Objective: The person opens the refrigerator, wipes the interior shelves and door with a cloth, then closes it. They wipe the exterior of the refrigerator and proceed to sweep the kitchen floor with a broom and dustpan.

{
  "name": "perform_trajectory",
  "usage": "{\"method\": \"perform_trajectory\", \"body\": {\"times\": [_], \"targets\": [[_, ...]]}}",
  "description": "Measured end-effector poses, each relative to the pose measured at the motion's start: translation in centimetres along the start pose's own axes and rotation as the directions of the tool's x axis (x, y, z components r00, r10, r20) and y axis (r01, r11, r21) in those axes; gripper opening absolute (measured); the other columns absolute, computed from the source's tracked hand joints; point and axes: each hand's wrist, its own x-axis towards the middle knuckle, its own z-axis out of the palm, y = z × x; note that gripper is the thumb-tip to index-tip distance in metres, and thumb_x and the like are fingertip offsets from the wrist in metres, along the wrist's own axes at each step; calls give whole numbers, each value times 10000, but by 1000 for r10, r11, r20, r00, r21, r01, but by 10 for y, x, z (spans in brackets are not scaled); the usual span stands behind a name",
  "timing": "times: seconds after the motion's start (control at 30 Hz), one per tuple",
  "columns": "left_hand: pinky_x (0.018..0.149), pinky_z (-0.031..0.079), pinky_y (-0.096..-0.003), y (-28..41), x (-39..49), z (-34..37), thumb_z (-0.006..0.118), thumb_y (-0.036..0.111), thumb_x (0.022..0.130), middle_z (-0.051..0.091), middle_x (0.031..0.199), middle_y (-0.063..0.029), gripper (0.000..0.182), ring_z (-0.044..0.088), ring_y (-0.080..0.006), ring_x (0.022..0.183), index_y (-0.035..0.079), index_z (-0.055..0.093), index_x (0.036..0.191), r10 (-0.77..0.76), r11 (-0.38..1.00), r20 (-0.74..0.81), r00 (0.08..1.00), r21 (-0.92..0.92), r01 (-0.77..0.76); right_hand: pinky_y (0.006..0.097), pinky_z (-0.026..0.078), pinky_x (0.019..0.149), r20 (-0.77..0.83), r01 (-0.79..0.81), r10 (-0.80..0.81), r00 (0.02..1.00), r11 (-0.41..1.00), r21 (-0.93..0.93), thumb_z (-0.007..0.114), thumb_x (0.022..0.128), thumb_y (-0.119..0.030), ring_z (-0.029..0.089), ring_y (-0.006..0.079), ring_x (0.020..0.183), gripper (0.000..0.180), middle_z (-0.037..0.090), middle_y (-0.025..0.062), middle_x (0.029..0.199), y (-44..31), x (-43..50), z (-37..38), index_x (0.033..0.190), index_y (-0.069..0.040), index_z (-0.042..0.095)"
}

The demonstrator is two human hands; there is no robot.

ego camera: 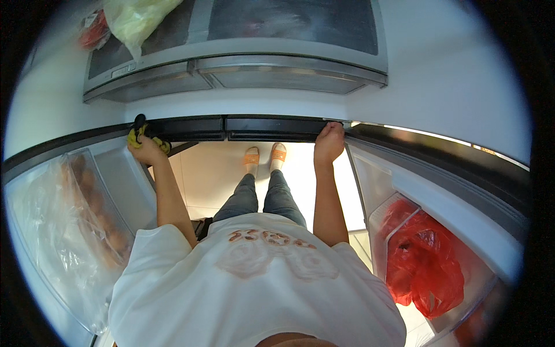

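Observation:
My left hand (148, 150) holds a yellow-and-black item (138, 133), possibly a cloth or glove, bunched up. It rests at the left end of the black front edge (269, 126) of an open refrigerator. At the right end of that edge, my right hand (329, 142) is curled against it, its fingertips hidden. Beyond both hands is the refrigerator's white inside, with clear-fronted drawers (277, 71) under a glass-topped shelf (295, 26).
To the left, the open door's bin (117, 186) holds eggs (93, 208) beside clear plastic (47, 217). A red plastic bag (422, 260) fills the right door's bin (392, 221). A pale plastic bag (136, 24) and a red packet (94, 30) overhang the shelf. Tiled floor (199, 173) lies below.

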Motion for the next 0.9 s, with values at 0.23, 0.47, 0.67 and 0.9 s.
{"method": "perform_trajectory", "body": {"times": [0.23, 0.47, 0.67, 0.9], "targets": [[943, 491, -447, -16, -12, 1, 663, 90, 868, 644, 1197, -224, 445, 629, -401, 1066, -2, 553, 1289, 334, 890, 251, 909, 233, -391, 423, 534, 704, 16, 137, -138, 990, 989, 57, 551, 969, -118, 636, 345, 739, 90, 585, 160, 929, 4, -8, -9, 952, -30, 545], [970, 454, -456, -9, -126, -16, 719, 50, 764, 601, 1220, -177, 552, 548, -403, 1104, 48, 544, 1288, 477, 837, 479, 737, 10, -548, 333, 612, 736, 379, -360, 87, 921, 556, 749, 571, 971, 20, 705, 218, 813, 38, 635, 106, 938, 17, -46, -28, 1000, 5, 552], [948, 461, -470, 37, -245, -27, 727, 60, 705, 598, 1215, -151, 560, 547, -372, 1106, 106, 569, 1240, 602, 718, 713, 359, -285, -635, 365, 627, 743, 664, -679, 159, 731, 275, 681, 600, 943, 28, 703, 239, 801, 107, 615, 131, 981, 21, -72, -43, 1041, 28, 556], [842, 542, -443, 89, -344, -28, 685, 76, 752, 618, 1245, -135, 520, 600, -336, 1085, 125, 580, 1259, 624, 731, 770, -135, -636, -250, 363, 580, 878, 877, -870, 120, 465, -121, 478, 559, 892, 86, 665, 233, 919, 225, 661, 123, 1006, 51, -104, -44, 1111, 62, 601]]}}
